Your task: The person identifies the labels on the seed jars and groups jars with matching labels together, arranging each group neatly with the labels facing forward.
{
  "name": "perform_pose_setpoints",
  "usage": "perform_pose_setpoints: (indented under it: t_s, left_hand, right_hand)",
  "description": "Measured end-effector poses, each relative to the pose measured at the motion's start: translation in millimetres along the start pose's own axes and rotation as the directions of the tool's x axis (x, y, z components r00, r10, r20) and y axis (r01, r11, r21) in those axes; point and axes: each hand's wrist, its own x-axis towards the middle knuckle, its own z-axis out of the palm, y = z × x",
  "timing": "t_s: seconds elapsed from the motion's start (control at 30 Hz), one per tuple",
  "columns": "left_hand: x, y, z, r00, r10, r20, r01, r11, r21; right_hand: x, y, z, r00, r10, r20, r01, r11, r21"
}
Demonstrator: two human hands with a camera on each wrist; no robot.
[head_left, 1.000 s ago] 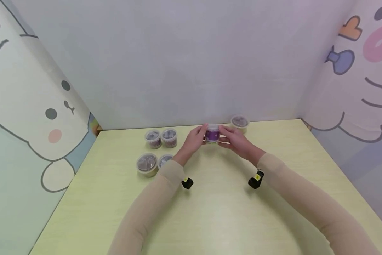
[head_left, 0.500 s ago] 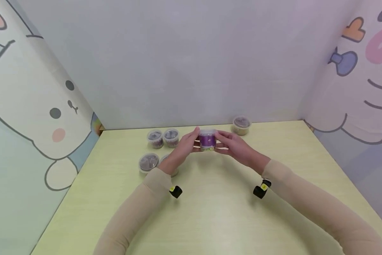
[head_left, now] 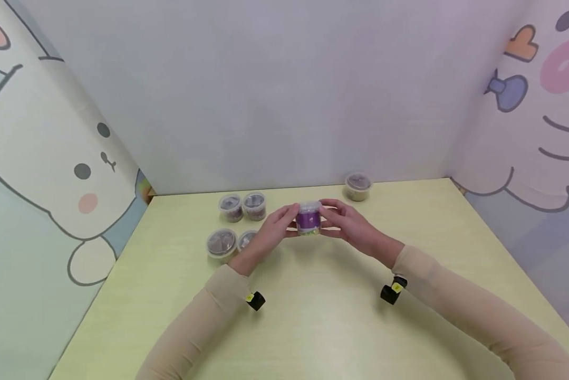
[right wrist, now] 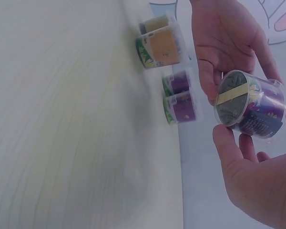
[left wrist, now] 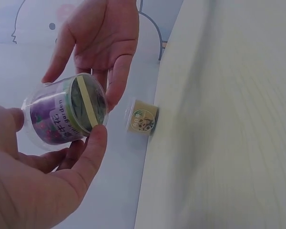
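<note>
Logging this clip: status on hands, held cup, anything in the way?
Left hand, right hand: both gripping purple-labelled cup. Held roughly upright, above table. Nothing seen blocking it; four cups to its left, single cup back right, none touching it.

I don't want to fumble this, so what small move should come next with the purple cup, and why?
Probably ease the purple cup left toward the two purple-labelled cups: its label looks like theirs, and the left hand and right hand both hold it clear of the table.

Long beige sleeves point(head_left: 194, 327), yellow-marked black wrist cameras point(head_left: 389, 294)
</note>
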Motion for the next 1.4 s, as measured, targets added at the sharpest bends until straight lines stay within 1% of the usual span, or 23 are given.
perform_pose_setpoints:
  t_s: [0.1, 0.2, 0.4, 0.47, 0.57, 0.73, 0.87, 1.03, 1.17, 1.27, 1.4]
  left_hand:
    - [-2.1, -3.1, 0.1, 1.000, -0.006, 0.011, 0.006, 1.000, -0.003]
    - [-4.0, -6.4, -0.3, 1.000, -0.013, 0.015, 0.013, 1.000, 0.002]
    - [-5.6, -10.2, -5.1, 1.000, -0.002, -0.030, 0.002, 1.000, -0.009]
    - [-6.4, -9.8, -7.2, 0.999, -0.003, -0.044, 0.002, 1.000, -0.010]
    - [-6.8, -9.2, -9.6, 0.999, -0.008, -0.047, 0.007, 1.000, -0.010]
    - [-6.2, -7.8, -10.1, 0.999, -0.017, -0.041, 0.016, 1.000, -0.017]
    - [-5.8, -5.2, -9.3, 0.999, -0.008, -0.037, 0.008, 1.000, -0.009]
    - [-3.9, -2.1, -9.2, 1.000, -0.002, -0.026, 0.002, 1.000, -0.002]
    - [-3.1, -0.1, -8.2, 1.000, 0.007, -0.018, -0.007, 1.000, -0.001]
    - [-3.0, 0.6, -5.9, 1.000, 0.021, -0.006, -0.021, 0.999, 0.025]
    - [-3.9, 2.5, -1.2, 0.999, 0.043, 0.022, -0.045, 0.993, 0.113]
  right_hand:
    - [-1, 4, 0, 1.000, 0.015, -0.014, -0.015, 1.000, 0.015]
    - [0, 8, 0, 1.000, 0.024, -0.007, -0.024, 0.999, 0.026]
    - [3, 10, 3, 0.999, -0.004, 0.037, 0.004, 1.000, 0.020]
    - [5, 9, 4, 0.998, -0.011, 0.057, 0.010, 1.000, 0.017]
    - [5, 8, 6, 0.998, -0.011, 0.069, 0.010, 1.000, 0.015]
    - [4, 5, 6, 0.998, -0.006, 0.062, 0.005, 1.000, 0.012]
    - [2, 2, 7, 0.998, -0.011, 0.058, 0.010, 1.000, 0.018]
    - [2, -2, 7, 0.997, -0.025, 0.068, 0.025, 1.000, 0.001]
    - [2, -5, 8, 0.999, -0.014, 0.052, 0.014, 1.000, -0.001]
    - [3, -6, 9, 0.999, -0.002, 0.043, 0.002, 1.000, 0.000]
    - [5, -5, 10, 0.999, 0.019, 0.044, -0.018, 1.000, -0.021]
